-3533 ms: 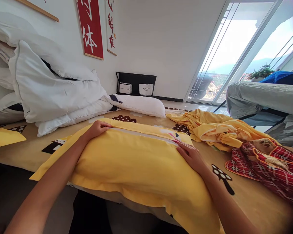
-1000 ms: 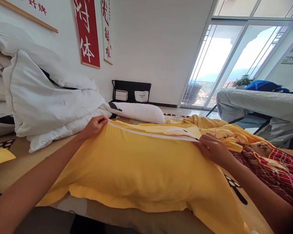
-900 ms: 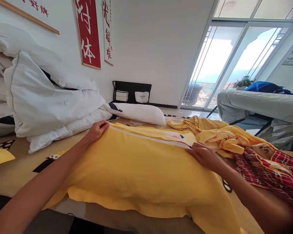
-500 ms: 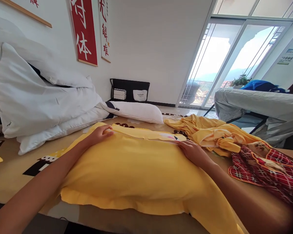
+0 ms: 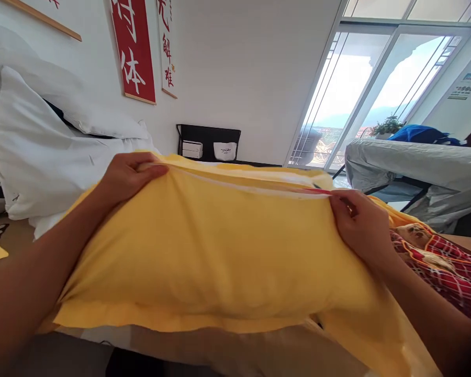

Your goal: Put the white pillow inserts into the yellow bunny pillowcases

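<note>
Clamps left hand (image 5: 126,178) and right hand (image 5: 363,222), well apart, on pillow (image 5: 235,251). Holds its long axis crosswise between them, seam (image 5: 239,185) upward.

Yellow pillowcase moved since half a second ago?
Yes, upward: the yellow pillowcase's top edge now sits closer to the lower end of the red scroll in view.

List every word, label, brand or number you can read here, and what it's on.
"体": red hanging scroll with white characters; character above partly cut off.
"解难": narrow white hanging scroll with red characters; top character cut off, tiny side print unreadable.
Too cut off: wide white wall scroll.
Too small: white rectangular bag; pale notice at right.
</note>
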{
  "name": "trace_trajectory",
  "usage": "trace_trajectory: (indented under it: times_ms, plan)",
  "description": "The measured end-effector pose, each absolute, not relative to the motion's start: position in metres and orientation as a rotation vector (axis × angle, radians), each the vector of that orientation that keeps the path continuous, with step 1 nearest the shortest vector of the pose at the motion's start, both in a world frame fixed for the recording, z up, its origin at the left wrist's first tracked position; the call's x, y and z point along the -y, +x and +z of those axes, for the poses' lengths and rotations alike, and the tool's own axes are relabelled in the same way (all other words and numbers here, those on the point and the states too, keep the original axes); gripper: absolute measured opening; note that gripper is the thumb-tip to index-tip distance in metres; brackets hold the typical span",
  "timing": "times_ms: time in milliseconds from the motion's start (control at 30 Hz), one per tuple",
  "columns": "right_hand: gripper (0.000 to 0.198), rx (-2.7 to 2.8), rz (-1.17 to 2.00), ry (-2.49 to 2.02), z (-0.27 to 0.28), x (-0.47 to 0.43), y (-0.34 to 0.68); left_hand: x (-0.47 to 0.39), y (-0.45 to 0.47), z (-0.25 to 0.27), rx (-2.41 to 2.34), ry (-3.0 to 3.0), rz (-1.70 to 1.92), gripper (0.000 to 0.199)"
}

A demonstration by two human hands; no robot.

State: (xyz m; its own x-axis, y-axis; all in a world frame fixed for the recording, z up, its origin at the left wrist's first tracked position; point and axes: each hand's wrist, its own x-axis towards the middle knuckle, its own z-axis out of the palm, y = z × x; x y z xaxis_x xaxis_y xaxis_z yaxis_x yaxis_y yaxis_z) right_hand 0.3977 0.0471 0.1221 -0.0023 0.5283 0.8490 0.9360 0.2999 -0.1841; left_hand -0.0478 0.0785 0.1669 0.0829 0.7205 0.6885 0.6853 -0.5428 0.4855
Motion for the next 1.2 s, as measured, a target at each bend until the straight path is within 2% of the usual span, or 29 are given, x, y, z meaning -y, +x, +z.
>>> trace_trajectory:
  times_ms: [200, 433, 600, 667, 767, 800, 933, 1067, 1200]
  plan:
    - [0.031, 1.913, -0.468, -1.334, 0.108, -0.044, 0.390, -0.065, -0.052, 0.163, -1.448, 2.125, 1.251, 0.033]
    - [0.046, 2.042, -0.625, -1.458, 0.147, -0.038, 0.384, -0.055, -0.056, 0.184, -1.515, 2.142, 1.579, 0.030]
    - [0.051, 2.281, -0.376, -1.452, 0.136, -0.045, 0.383, -0.070, -0.048, 0.144, -1.422, 2.054, 1.145, 0.034]
    - [0.052, 2.175, -0.444, -1.450, 0.132, -0.048, 0.383, -0.073, -0.043, 0.138, -1.412, 2.033, 1.244, 0.032]
    - [0.050, 2.011, -0.491, -1.426, 0.138, -0.054, 0.377, -0.077, -0.043, 0.152, -1.397, 2.025, 1.627, 0.031]
    - [0.049, 2.057, -0.450, -1.419, 0.141, -0.057, 0.374, -0.080, -0.044, 0.158, -1.398, 2.073, 1.607, 0.032]
    - [0.053, 2.206, -0.359, -1.433, 0.146, -0.072, 0.366, -0.092, -0.053, 0.162, -1.437, 2.175, 1.161, 0.033]
    - [0.050, 2.090, -0.380, -1.462, 0.145, -0.079, 0.365, -0.096, -0.058, 0.148, -1.440, 2.014, 1.414, 0.033]
    - [0.056, 2.124, -0.449, -1.453, 0.148, -0.076, 0.365, -0.098, -0.056, 0.140, -1.423, 2.026, 1.250, 0.034]
